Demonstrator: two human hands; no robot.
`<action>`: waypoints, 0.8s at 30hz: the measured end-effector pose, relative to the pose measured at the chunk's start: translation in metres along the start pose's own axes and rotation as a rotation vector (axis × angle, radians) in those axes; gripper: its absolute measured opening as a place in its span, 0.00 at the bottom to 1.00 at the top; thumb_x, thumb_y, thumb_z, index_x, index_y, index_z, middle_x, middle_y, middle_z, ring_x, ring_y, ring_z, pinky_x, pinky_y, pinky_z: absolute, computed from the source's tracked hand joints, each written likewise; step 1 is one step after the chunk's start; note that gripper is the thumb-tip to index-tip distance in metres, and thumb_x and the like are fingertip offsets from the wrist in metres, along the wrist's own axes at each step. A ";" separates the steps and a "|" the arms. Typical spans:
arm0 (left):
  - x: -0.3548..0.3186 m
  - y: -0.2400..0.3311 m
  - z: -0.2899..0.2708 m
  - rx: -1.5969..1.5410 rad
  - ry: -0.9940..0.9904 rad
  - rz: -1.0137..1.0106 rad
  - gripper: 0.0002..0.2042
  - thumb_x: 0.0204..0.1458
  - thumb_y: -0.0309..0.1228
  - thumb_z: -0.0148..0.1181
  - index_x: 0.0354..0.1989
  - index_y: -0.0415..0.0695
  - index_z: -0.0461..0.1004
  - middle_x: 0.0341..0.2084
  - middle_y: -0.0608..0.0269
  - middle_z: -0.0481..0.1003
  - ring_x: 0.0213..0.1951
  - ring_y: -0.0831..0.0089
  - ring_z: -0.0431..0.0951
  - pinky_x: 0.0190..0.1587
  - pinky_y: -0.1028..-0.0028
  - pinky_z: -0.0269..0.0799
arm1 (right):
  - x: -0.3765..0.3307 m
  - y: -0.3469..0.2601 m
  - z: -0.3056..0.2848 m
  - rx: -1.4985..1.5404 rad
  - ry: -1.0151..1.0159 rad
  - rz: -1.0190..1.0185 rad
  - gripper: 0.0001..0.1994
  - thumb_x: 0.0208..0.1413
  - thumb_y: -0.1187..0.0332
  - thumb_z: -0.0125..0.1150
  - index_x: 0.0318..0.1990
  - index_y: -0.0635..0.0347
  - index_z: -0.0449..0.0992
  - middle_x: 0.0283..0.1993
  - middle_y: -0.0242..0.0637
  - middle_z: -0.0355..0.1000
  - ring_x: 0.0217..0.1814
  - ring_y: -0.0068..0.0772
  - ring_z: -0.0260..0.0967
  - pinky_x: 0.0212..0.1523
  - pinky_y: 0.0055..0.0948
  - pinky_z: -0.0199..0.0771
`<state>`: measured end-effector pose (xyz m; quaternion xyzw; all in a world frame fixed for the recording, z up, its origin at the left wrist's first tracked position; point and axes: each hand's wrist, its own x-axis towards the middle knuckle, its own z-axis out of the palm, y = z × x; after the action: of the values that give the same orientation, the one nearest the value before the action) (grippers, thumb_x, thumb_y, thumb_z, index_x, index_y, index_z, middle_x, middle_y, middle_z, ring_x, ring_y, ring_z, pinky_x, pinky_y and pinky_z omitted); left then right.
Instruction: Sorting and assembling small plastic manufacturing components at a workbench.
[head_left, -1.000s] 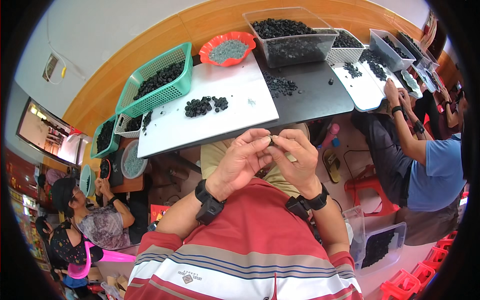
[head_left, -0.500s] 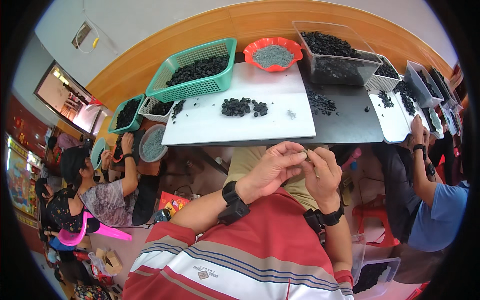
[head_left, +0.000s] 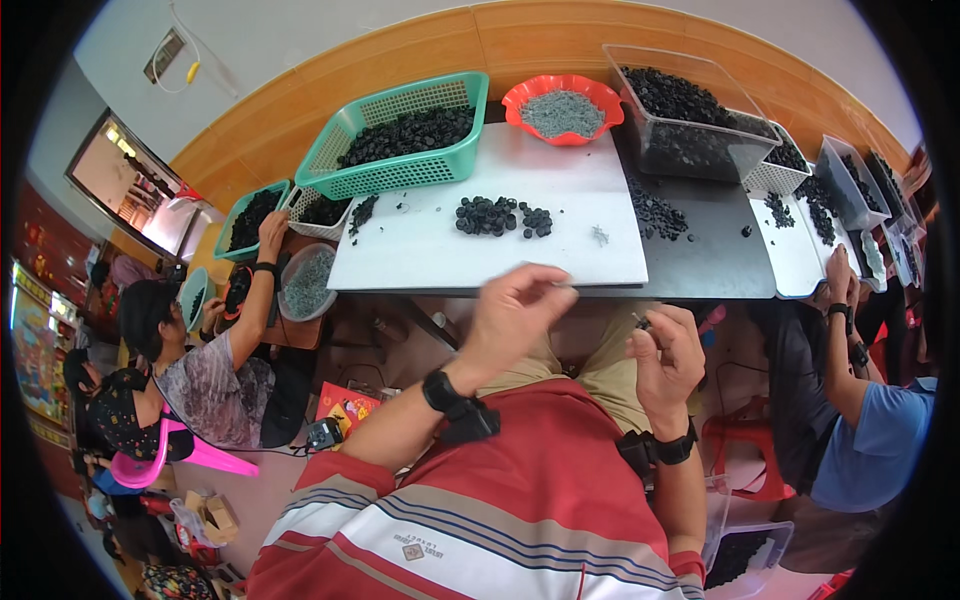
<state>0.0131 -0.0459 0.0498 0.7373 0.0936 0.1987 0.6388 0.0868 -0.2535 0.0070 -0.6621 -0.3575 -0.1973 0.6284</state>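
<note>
I see my 2 hands have just parted: the left hand (head_left: 515,310) lifts toward the white board (head_left: 420,255), fingers loosely curled, contents unclear, while the right hand (head_left: 665,355) pinches 1 small black plastic part (head_left: 643,323) over my lap.

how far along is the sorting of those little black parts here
Hard to call anything finished. In hand: the right hand pinches one small dark piece, while the left hand is lifted, blurred. Left: a small pile of black parts on the white board, plus a well-filled green basket and clear bin.
</note>
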 end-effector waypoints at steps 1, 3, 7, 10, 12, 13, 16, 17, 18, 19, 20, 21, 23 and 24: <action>0.008 -0.002 -0.015 0.169 0.092 0.113 0.09 0.56 0.24 0.68 0.44 0.38 0.81 0.37 0.65 0.81 0.37 0.81 0.79 0.42 0.78 0.76 | 0.000 0.001 -0.002 0.004 0.000 -0.012 0.11 0.57 0.77 0.69 0.46 0.69 0.77 0.43 0.42 0.74 0.28 0.23 0.72 0.26 0.20 0.71; 0.026 -0.021 -0.047 0.395 0.258 0.273 0.10 0.53 0.23 0.69 0.43 0.38 0.80 0.36 0.63 0.81 0.34 0.79 0.78 0.39 0.77 0.76 | -0.001 0.000 -0.003 0.048 0.007 0.019 0.11 0.58 0.78 0.68 0.47 0.70 0.77 0.44 0.42 0.73 0.28 0.22 0.72 0.26 0.20 0.72; 0.046 -0.033 -0.075 0.653 0.282 0.337 0.10 0.51 0.25 0.68 0.42 0.40 0.81 0.39 0.59 0.81 0.40 0.65 0.79 0.44 0.69 0.76 | -0.003 0.001 -0.003 0.157 0.026 0.108 0.10 0.59 0.78 0.67 0.47 0.71 0.77 0.46 0.42 0.72 0.28 0.21 0.72 0.26 0.19 0.72; 0.060 -0.032 -0.077 0.851 0.212 0.469 0.10 0.49 0.26 0.67 0.42 0.42 0.81 0.41 0.60 0.81 0.48 0.57 0.76 0.51 0.63 0.73 | -0.005 0.004 -0.003 0.151 -0.014 0.116 0.11 0.59 0.78 0.67 0.47 0.71 0.76 0.46 0.42 0.72 0.29 0.21 0.72 0.26 0.18 0.72; 0.073 -0.030 -0.075 0.937 0.169 0.550 0.11 0.49 0.26 0.67 0.42 0.43 0.81 0.42 0.62 0.81 0.51 0.56 0.74 0.54 0.62 0.72 | -0.007 0.004 -0.003 0.144 -0.018 0.118 0.11 0.59 0.78 0.67 0.47 0.70 0.76 0.46 0.42 0.72 0.28 0.21 0.72 0.26 0.18 0.71; 0.080 -0.030 -0.075 0.963 0.110 0.576 0.12 0.48 0.25 0.67 0.42 0.43 0.81 0.42 0.61 0.81 0.50 0.57 0.74 0.53 0.62 0.72 | -0.008 0.005 -0.003 0.141 -0.021 0.125 0.11 0.59 0.78 0.67 0.47 0.70 0.76 0.46 0.42 0.72 0.28 0.21 0.72 0.26 0.18 0.71; 0.095 -0.033 -0.075 1.034 -0.002 0.614 0.12 0.48 0.24 0.67 0.43 0.44 0.82 0.41 0.62 0.81 0.49 0.58 0.74 0.52 0.61 0.72 | -0.010 0.006 -0.004 0.124 -0.030 0.130 0.11 0.58 0.78 0.68 0.47 0.70 0.77 0.46 0.43 0.73 0.28 0.21 0.72 0.25 0.19 0.71; 0.099 -0.035 -0.075 1.080 -0.053 0.629 0.12 0.48 0.24 0.67 0.43 0.44 0.82 0.41 0.62 0.81 0.48 0.58 0.75 0.50 0.61 0.73 | -0.011 0.006 -0.004 0.118 -0.029 0.133 0.11 0.58 0.78 0.68 0.46 0.70 0.77 0.46 0.43 0.73 0.28 0.21 0.72 0.25 0.19 0.71; 0.102 -0.036 -0.075 1.082 -0.056 0.627 0.12 0.48 0.24 0.67 0.43 0.44 0.82 0.41 0.62 0.81 0.48 0.58 0.75 0.50 0.61 0.73 | -0.011 0.006 -0.005 0.120 -0.028 0.136 0.11 0.58 0.78 0.68 0.46 0.70 0.77 0.46 0.43 0.73 0.28 0.21 0.72 0.25 0.19 0.71; 0.105 -0.038 -0.074 1.117 -0.074 0.631 0.12 0.47 0.24 0.67 0.42 0.45 0.82 0.40 0.62 0.81 0.48 0.58 0.75 0.50 0.62 0.73 | -0.012 0.005 -0.005 0.122 -0.023 0.136 0.11 0.58 0.78 0.68 0.46 0.70 0.77 0.46 0.43 0.73 0.28 0.21 0.72 0.25 0.19 0.71; 0.107 -0.040 -0.073 1.153 -0.093 0.635 0.12 0.47 0.24 0.67 0.42 0.45 0.82 0.40 0.62 0.81 0.48 0.59 0.75 0.50 0.62 0.73 | -0.013 0.005 -0.006 0.123 -0.018 0.136 0.11 0.58 0.78 0.68 0.46 0.70 0.77 0.46 0.43 0.73 0.28 0.21 0.72 0.25 0.19 0.71; 0.109 -0.041 -0.074 1.157 -0.098 0.634 0.12 0.47 0.24 0.67 0.42 0.45 0.82 0.40 0.62 0.81 0.48 0.59 0.75 0.50 0.62 0.73 | -0.014 0.005 -0.006 0.126 -0.015 0.140 0.11 0.58 0.78 0.68 0.46 0.70 0.77 0.46 0.43 0.73 0.28 0.21 0.72 0.25 0.19 0.71; 0.112 -0.044 -0.073 1.175 -0.104 0.637 0.11 0.47 0.23 0.67 0.40 0.45 0.82 0.39 0.62 0.80 0.47 0.58 0.75 0.49 0.62 0.73 | -0.015 0.006 -0.009 0.136 -0.015 0.155 0.11 0.57 0.78 0.68 0.46 0.70 0.77 0.45 0.43 0.73 0.28 0.21 0.72 0.25 0.19 0.72; 0.112 -0.045 -0.073 1.178 -0.109 0.638 0.11 0.47 0.23 0.67 0.40 0.45 0.82 0.39 0.62 0.80 0.47 0.58 0.75 0.49 0.62 0.73 | -0.016 0.005 -0.010 0.138 -0.010 0.158 0.11 0.57 0.78 0.68 0.46 0.70 0.77 0.45 0.43 0.73 0.28 0.21 0.72 0.25 0.19 0.72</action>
<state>0.0898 0.0719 0.0327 0.9633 -0.0685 0.2557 0.0436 0.0820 -0.2669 -0.0065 -0.6443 -0.3201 -0.1190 0.6843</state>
